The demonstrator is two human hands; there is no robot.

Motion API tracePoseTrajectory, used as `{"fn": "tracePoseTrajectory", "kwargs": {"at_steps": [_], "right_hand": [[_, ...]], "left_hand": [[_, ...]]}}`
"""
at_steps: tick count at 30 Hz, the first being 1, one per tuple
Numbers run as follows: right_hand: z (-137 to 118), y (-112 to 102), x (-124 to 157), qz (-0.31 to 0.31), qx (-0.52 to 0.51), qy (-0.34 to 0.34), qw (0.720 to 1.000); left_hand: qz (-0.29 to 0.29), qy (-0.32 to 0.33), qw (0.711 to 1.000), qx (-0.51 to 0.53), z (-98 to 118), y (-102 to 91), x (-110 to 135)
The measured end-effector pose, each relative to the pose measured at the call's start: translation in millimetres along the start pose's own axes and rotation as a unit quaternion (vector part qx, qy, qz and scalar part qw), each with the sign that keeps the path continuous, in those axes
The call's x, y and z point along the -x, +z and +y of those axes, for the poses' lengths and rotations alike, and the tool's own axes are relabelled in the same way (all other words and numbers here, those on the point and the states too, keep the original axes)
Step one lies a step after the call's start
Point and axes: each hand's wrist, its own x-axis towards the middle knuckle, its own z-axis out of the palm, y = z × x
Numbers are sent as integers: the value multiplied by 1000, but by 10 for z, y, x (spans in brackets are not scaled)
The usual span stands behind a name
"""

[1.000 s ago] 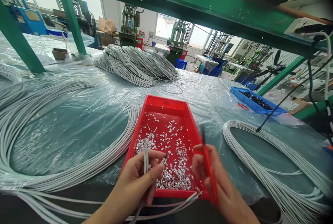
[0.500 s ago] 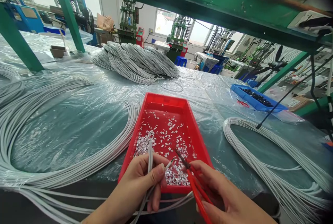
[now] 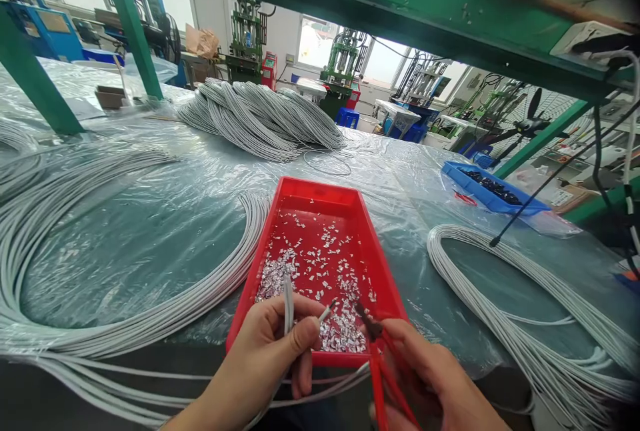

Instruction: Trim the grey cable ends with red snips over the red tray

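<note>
My left hand [image 3: 280, 347] pinches a thin grey cable [image 3: 325, 314] between thumb and finger, its dark bare end pointing right. More grey cable stands up behind the thumb, between the fingers. My right hand [image 3: 425, 364] is wrapped round the red handles of a pair of cutting pliers [image 3: 373, 327]. Their dark jaws point up and left, a little to the right of the cable end and apart from it. Below both hands lies a red tray [image 3: 383, 271] with many small silvery scraps [image 3: 345, 331] scattered over its floor.
Large grey cable coils lie left [image 3: 150, 324] and right [image 3: 470, 271] of the tray, with a big cable heap [image 3: 260, 117] behind. A blue tray [image 3: 493, 191] of black parts sits at the right. A green frame beam [image 3: 350, 4] crosses overhead.
The pliers have shifted right, away from the cable end, and turned more upright. My left hand holds the cable in nearly the same place.
</note>
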Motion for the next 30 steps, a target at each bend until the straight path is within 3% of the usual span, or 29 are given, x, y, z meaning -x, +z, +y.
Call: {"fn": "tracePoseTrajectory", "kwargs": {"at_steps": [2, 4, 6, 11, 15, 21, 30], "right_hand": [[-51, 177, -58, 84, -78, 38, 993], [-100, 355, -120, 127, -151, 49, 979], [-122, 500, -167, 168, -179, 10, 969], [-51, 672, -196, 304, -111, -143, 935], [19, 695, -186, 319, -102, -176, 926], [22, 682, -173, 325, -91, -170, 926], [-44, 602, -145, 271, -113, -89, 952]], "left_hand": [[-22, -4, 1000, -6, -48, 2, -3], [-46, -7, 999, -9, -85, 10, -6], [-61, -8, 998, -15, -103, 19, -6], [-63, 6, 998, -27, -103, 20, 1], [-58, 10, 997, -45, -107, 19, 3], [-35, 19, 996, -76, -87, 53, 10], [36, 1, 994, -104, 5, 168, 99]]}}
